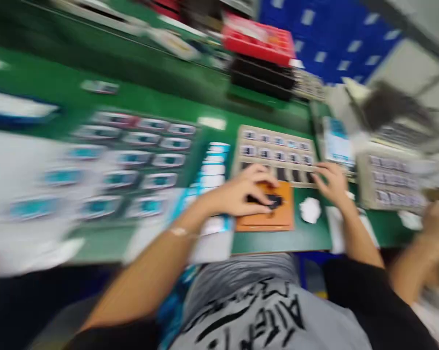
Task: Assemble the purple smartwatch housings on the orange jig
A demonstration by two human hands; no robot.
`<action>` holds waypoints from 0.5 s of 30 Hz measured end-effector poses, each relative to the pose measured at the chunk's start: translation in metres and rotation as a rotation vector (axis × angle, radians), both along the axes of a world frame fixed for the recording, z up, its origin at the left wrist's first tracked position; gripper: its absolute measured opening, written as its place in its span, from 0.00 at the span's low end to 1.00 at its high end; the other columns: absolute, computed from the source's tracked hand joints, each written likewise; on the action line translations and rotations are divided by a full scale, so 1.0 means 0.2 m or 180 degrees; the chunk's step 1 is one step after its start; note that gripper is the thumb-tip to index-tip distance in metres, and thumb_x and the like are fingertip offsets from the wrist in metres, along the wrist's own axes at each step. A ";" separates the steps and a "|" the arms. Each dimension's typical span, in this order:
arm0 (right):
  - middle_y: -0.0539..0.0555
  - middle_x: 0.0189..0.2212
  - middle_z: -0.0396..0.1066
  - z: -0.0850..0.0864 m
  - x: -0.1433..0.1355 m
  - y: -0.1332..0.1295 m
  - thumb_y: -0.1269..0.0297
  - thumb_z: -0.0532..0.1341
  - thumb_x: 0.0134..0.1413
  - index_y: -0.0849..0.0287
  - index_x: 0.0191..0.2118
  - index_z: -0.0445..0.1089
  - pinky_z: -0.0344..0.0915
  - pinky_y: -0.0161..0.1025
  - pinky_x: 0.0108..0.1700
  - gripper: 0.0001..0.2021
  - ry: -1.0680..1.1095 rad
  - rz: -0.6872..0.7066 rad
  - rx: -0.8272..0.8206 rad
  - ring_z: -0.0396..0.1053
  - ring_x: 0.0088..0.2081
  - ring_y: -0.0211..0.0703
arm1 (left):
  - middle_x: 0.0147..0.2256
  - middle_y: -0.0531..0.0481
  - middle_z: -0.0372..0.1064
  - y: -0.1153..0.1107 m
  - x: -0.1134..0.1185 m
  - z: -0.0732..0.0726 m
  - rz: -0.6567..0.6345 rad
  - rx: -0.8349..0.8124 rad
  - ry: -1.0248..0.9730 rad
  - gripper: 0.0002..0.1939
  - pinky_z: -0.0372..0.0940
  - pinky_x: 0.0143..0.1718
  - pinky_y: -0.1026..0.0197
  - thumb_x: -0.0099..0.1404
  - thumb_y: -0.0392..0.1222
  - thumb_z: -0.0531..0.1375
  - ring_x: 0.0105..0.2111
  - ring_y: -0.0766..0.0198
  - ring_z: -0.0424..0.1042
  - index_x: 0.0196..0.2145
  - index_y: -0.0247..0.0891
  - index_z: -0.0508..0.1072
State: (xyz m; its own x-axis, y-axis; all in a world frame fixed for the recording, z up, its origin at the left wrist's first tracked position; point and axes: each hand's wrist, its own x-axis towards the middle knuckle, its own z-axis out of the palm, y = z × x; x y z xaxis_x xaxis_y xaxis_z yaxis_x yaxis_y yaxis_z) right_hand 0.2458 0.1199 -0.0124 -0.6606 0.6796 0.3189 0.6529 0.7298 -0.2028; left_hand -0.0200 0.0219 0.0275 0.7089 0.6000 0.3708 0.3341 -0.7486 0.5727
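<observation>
My left hand is closed around a small black part, pressing it on an orange block. The part's details are blurred and partly hidden by my fingers. My right hand reaches to the lower right corner of a beige tray, with thumb and fingers apart and nothing visible between them. The tray bears rows of small pale-framed pieces with dark middles, and a lower row of dark slots. Between my right forearm and the orange block lies a crumpled white wad.
To the left, rows of teal-faced oval pieces lie beside a light blue-and-white strip. Behind stand a red bin and black bins. Another beige tray sits at right, near another person's hand.
</observation>
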 end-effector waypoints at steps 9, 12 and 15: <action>0.64 0.49 0.77 0.13 0.27 0.16 0.70 0.55 0.67 0.62 0.50 0.74 0.65 0.56 0.60 0.13 -0.0803 -0.0866 -0.0048 0.69 0.55 0.59 | 0.56 0.46 0.71 0.05 -0.04 -0.12 -0.0153 0.0044 -0.0341 0.11 0.62 0.61 0.41 0.69 0.54 0.64 0.58 0.49 0.60 0.39 0.50 0.85; 0.68 0.47 0.77 0.08 0.24 0.21 0.66 0.56 0.66 0.64 0.49 0.74 0.66 0.61 0.54 0.13 -0.0754 -0.0961 -0.0144 0.66 0.56 0.67 | 0.55 0.46 0.72 0.06 -0.04 -0.13 -0.0140 -0.0012 -0.0375 0.10 0.63 0.60 0.41 0.69 0.53 0.64 0.57 0.50 0.60 0.39 0.49 0.85; 0.66 0.42 0.79 0.07 0.27 0.22 0.66 0.58 0.63 0.62 0.46 0.75 0.67 0.59 0.53 0.11 -0.0623 -0.0938 -0.0319 0.68 0.53 0.65 | 0.55 0.45 0.72 0.07 -0.04 -0.14 -0.0163 -0.0027 -0.0423 0.10 0.62 0.61 0.41 0.68 0.51 0.65 0.57 0.50 0.60 0.37 0.47 0.85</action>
State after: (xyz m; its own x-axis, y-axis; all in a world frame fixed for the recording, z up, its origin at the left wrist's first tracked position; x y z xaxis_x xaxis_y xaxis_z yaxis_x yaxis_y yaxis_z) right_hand 0.2997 0.1644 0.0025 -0.4738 0.8713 0.1279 0.8656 0.4875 -0.1141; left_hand -0.0281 0.0356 0.0000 0.6835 0.5679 0.4586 0.2163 -0.7576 0.6159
